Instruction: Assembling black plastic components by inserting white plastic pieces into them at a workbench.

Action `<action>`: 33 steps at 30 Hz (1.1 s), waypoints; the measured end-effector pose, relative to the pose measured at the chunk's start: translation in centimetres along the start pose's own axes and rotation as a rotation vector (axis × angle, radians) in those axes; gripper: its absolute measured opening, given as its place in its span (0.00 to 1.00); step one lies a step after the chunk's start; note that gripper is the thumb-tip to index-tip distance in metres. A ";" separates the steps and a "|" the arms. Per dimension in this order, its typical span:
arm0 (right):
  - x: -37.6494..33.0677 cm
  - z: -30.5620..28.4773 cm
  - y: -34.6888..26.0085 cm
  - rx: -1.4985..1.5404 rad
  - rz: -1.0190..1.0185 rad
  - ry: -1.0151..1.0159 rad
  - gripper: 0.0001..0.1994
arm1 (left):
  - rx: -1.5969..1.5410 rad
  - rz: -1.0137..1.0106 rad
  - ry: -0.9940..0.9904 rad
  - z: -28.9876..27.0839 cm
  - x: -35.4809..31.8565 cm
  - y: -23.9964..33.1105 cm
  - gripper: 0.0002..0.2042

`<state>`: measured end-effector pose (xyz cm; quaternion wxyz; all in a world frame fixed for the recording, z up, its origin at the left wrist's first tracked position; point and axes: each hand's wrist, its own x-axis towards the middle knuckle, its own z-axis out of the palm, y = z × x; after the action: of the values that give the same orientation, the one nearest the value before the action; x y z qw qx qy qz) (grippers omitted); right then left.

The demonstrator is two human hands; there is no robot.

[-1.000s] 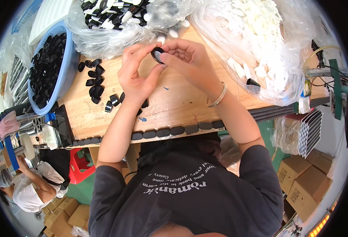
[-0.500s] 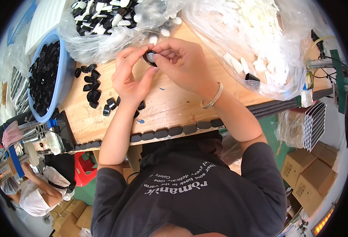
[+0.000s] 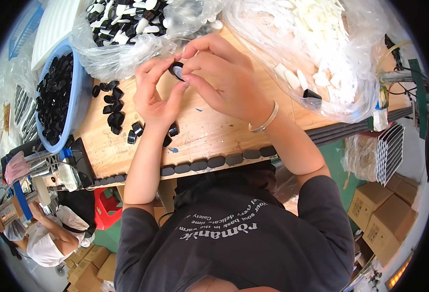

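Above the table, a short black oval ring (image 3: 176, 71) with a pale piece inside it is held between both hands. My left hand (image 3: 155, 95) grips its left side and lower edge with fingers and thumb. My right hand (image 3: 229, 80), with a bangle at its wrist, has bent fingers and thumb tip at the ring's right side; they partly cover it. Left of my hands, several loose black rings (image 3: 116, 118) lie on the wooden table (image 3: 214, 126). A few more lie beside my left forearm.
A blue basin (image 3: 76, 104) of black rings stands at the left. Behind my hands lies a plastic bag (image 3: 100, 61) of black and white pieces; another bag (image 3: 355, 104) at right holds white pieces. A person (image 3: 54, 233) works at lower left near a red stool (image 3: 106, 209).
Both hands have shifted slightly left with the ring. My right fingers have lifted and spread, and its thumb has come off the pale piece toward the ring's edge.
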<state>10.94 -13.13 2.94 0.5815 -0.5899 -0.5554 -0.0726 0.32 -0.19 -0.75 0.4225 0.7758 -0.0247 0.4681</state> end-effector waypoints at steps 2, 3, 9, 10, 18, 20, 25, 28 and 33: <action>0.0 0.0 0.0 0.003 0.011 -0.002 0.05 | 0.137 0.037 0.007 0.0 0.0 0.1 0.22; -0.1 0.0 -0.1 -0.008 0.026 -0.024 0.05 | 0.139 0.036 0.008 -0.1 0.0 0.1 0.22; 0.0 0.0 0.2 -0.046 -0.005 -0.016 0.05 | 0.302 0.117 -0.032 -0.2 0.4 0.8 0.22; 0.0 -0.1 0.2 -0.040 -0.014 -0.009 0.05 | 0.292 0.134 -0.049 -0.2 0.6 1.0 0.22; 0.3 -0.5 0.3 -0.128 -0.071 -0.089 0.07 | 0.232 0.076 -0.038 -0.4 0.3 0.9 0.22; 0.1 -0.3 0.1 -0.150 -0.072 -0.086 0.08 | 0.278 0.106 -0.077 -0.4 0.5 1.2 0.22; -0.1 0.1 0.1 -0.188 -0.065 -0.007 0.07 | 0.289 0.155 -0.093 -0.1 0.7 1.2 0.23; -0.1 0.2 0.2 -0.136 -0.019 0.045 0.06 | 0.293 0.145 -0.081 0.2 0.8 1.2 0.23; 0.6 -0.8 -0.2 0.012 0.184 0.074 0.04 | 0.240 0.050 -0.052 -0.4 0.4 0.4 0.22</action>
<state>11.50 -13.50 3.71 0.6095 -0.6319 -0.4773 -0.0374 0.07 -0.03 -0.16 0.3139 0.8318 0.0015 0.4578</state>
